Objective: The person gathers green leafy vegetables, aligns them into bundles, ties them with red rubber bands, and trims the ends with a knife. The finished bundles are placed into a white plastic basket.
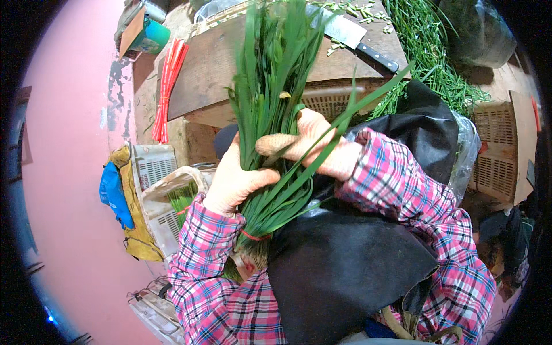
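A large bunch of long green leafy stalks, like garlic chives (pixel 276 86), stands in front of my chest, bound low down with a red tie (pixel 256 236). Around its left side my left hand (pixel 241 179) is closed, thumb across the front. My right hand (pixel 312 140) is at the bunch's right side, with a few long loose leaves bent out between or beside its fingers; whether it grips them firmly is hard to tell. Beyond, on a wooden table (pixel 207 64), lie a cleaver (pixel 345 32) with a black handle and short cut stalk ends (pixel 364 13).
Red-and-white tie strips (pixel 168 90) lie left of the table. A pile of green leaves (pixel 431 51) is at the right, near a dark bucket (pixel 478 34). Plastic crates (pixel 496 146) stand right; a basket (pixel 172 189) holding greens stands left. A black apron (pixel 345 267) covers my lap.
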Demonstrator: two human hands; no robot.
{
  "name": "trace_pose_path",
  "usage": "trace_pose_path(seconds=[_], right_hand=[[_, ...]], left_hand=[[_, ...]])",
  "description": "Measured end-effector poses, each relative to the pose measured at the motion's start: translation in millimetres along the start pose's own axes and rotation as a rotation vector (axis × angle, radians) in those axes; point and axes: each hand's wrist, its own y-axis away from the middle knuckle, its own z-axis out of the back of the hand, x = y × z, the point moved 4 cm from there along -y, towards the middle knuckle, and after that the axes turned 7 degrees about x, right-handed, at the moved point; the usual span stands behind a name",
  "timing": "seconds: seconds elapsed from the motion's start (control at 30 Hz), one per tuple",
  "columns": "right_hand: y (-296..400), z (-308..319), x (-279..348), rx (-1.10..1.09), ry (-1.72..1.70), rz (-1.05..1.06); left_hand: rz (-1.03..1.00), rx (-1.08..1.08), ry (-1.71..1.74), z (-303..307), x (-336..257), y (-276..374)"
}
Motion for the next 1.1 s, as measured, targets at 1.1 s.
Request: trace_pose_path(seconds=[1.1], right_hand=[[-33, 80, 39, -0.232, 1.255, 0.217]], left_hand=[[0.051, 0.011, 0.310, 31, 12, 1]])
